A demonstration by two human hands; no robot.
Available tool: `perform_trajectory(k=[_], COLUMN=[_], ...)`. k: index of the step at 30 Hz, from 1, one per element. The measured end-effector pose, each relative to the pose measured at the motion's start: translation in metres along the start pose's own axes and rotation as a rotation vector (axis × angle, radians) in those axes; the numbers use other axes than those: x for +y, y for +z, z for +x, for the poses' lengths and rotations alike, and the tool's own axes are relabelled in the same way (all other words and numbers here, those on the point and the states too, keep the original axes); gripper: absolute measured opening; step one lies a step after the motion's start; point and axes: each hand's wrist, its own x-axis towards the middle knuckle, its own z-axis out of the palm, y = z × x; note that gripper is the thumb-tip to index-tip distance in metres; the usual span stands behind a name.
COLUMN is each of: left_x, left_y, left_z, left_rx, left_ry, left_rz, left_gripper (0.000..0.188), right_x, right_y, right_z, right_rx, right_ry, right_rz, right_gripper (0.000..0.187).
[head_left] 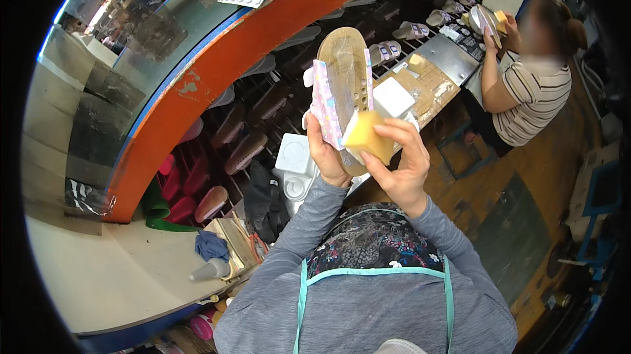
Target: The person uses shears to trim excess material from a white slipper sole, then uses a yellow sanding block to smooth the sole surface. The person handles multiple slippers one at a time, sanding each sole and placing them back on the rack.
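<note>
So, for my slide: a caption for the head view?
Left hand holds a sandal sole-up; right hand presses a yellow sponge to it.

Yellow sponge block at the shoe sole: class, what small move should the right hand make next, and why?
Probably a short wipe up the tan oval sole. The right hand presses the yellow sponge block at its lower end, the left hand holds the shoe, and the sole above is uncovered.

Wood bench (pixel 439 94) w/ 1 white box (pixel 393 97), small yellow block (pixel 417 61) on it.
</note>
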Motion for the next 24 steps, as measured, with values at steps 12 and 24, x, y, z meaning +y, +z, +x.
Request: perform_trajectory(k=[12,24], left_x=[0.029,0.016], left_y=[-0.034,-0.033], left_z=[0.019,0.010], left_rx=[0.032,-0.048], left_ry=[0.101,-0.027], left_rz=[-0.110,-0.196], left_gripper=[0.054,0.056], right_x=[0.008,0.015], right_y=[-0.008,-0.002], right_z=[-0.020,-0.017], right_rx=[-0.052,0.019], right_ry=[0.107,0.098], right_rz=[-0.053,-0.219], right_gripper=[0.040,0.043])
